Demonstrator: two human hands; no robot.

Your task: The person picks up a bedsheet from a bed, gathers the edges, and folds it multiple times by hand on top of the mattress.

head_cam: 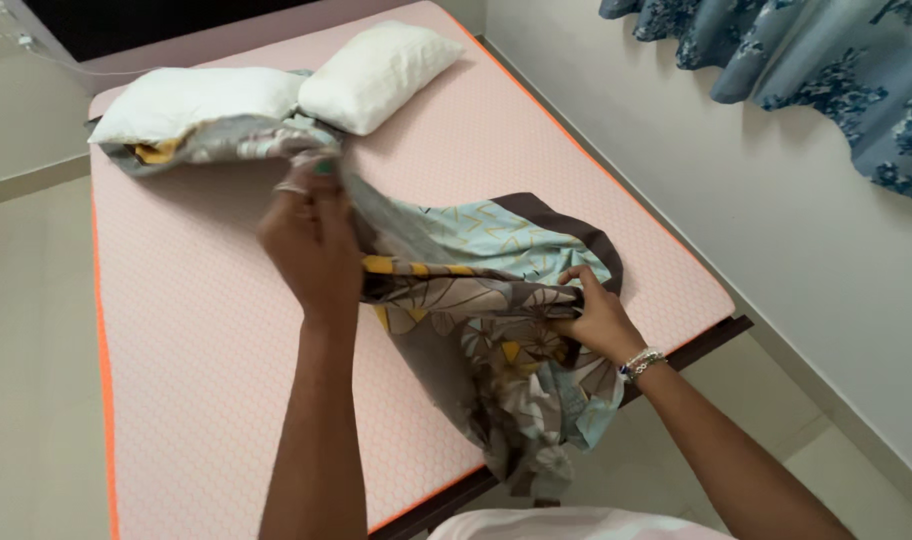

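A patterned bedsheet (476,300) in grey, light blue, brown and yellow lies bunched on a bare pink mattress (206,330). My left hand (311,245) is raised over the mattress and grips a gathered edge of the sheet, which trails back toward the pillows. My right hand (596,318), with a beaded bracelet on its wrist, clutches a fold of the same sheet near the mattress's near right corner. Part of the sheet hangs over the bed's edge below my right hand.
Two white pillows (206,100) (381,72) lie at the head of the mattress, the left one on the sheet's far end. A white wall (756,200) runs along the right side, with a blue patterned curtain (826,70) above. Tiled floor (26,350) surrounds the bed.
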